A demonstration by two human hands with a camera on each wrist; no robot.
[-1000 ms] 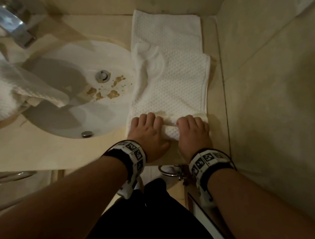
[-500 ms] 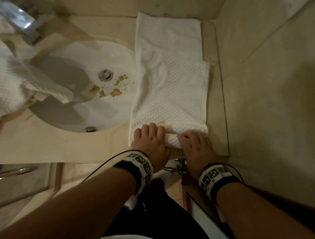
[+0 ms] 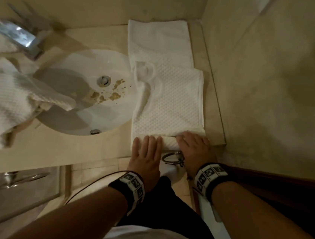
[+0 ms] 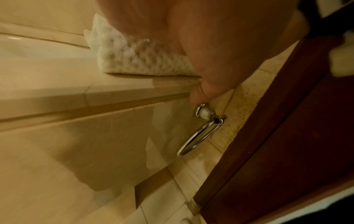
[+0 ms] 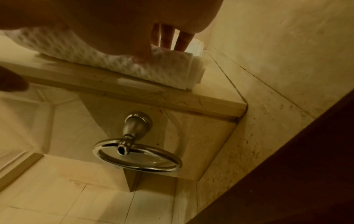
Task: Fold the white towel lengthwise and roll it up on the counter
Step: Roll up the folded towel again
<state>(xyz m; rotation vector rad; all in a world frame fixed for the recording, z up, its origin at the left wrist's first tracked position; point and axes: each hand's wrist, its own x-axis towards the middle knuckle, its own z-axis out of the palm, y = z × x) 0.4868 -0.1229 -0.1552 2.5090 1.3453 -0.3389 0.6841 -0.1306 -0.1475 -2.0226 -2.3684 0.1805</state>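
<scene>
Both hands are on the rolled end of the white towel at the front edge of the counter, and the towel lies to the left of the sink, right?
Not quite. The towel lies to the right of the sink, not the left, as the head view shows. The rest holds: the left hand and right hand both rest on its rolled end at the counter's front edge.

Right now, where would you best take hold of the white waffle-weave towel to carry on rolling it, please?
Probably the small rolled end of the white waffle-weave towel, at the counter's front edge, from the near side, palms over it: the flat unrolled length stretches away toward the wall.
</scene>
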